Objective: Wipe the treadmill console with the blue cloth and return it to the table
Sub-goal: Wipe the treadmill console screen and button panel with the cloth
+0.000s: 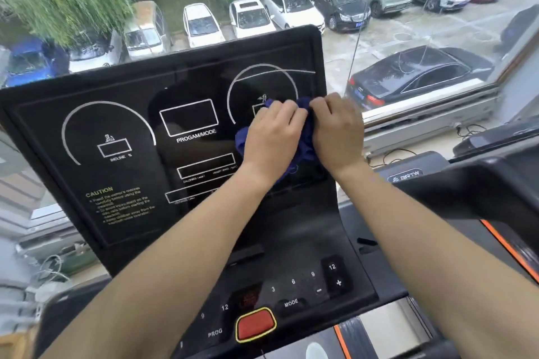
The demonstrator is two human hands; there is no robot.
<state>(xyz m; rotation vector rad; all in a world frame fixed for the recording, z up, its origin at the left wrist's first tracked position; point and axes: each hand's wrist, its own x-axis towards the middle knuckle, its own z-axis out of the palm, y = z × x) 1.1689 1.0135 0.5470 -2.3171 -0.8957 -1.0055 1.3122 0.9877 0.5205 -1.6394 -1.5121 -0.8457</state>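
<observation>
Pressing blue cloth (pixel 303 140) on treadmill console (pixel 163 137) — both hands.

One view only, head-worn, wide-angle. Looks forward and down from standing height at a treadmill console (pixel 163 137), close enough that the display panel fills the centre. Both forearms enter from the bottom edge. Keypad with red stop button (pixel 255 324) sits nearest the lens, at bottom. Beyond the console, a window (pixel 408 38) faces down on a car park. Edges bend with lens distortion.
</observation>
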